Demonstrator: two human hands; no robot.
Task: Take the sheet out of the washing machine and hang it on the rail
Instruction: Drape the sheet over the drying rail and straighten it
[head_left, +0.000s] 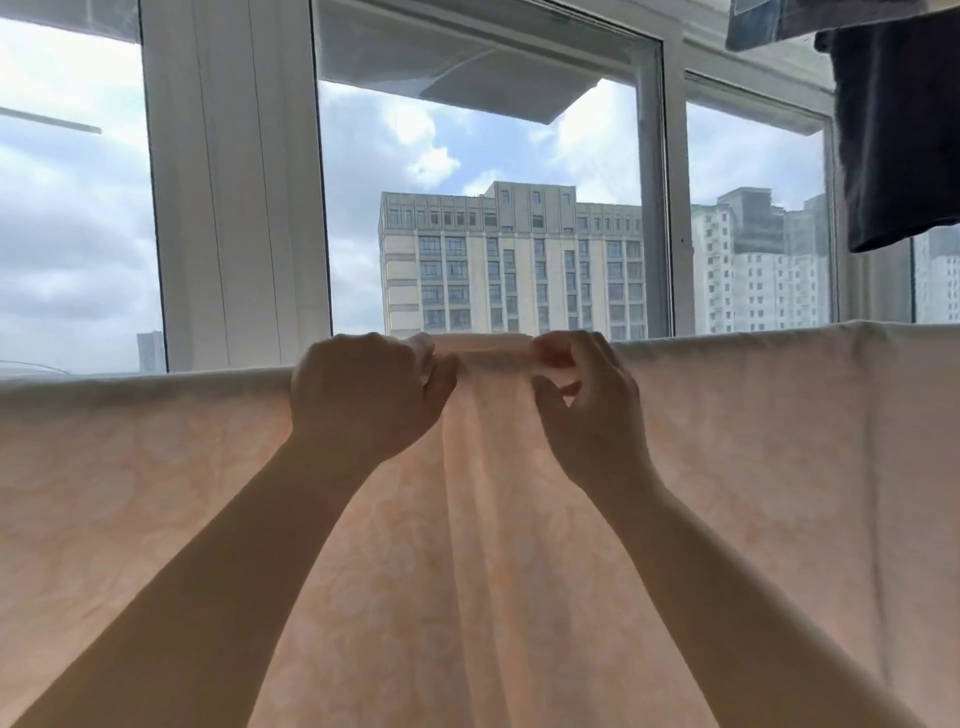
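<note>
Pale peach sheet (727, 467) hangs draped across the full width of the view, its top fold running level in front of the window (483, 208); the rail beneath the fold is hidden by cloth. Left hand (363, 395) grips the top edge near centre, fingers curled round a raised bit of fabric. Right hand (582, 400) pinches the same edge just beside it. Dark garment (898, 130) hangs at upper right.
</note>
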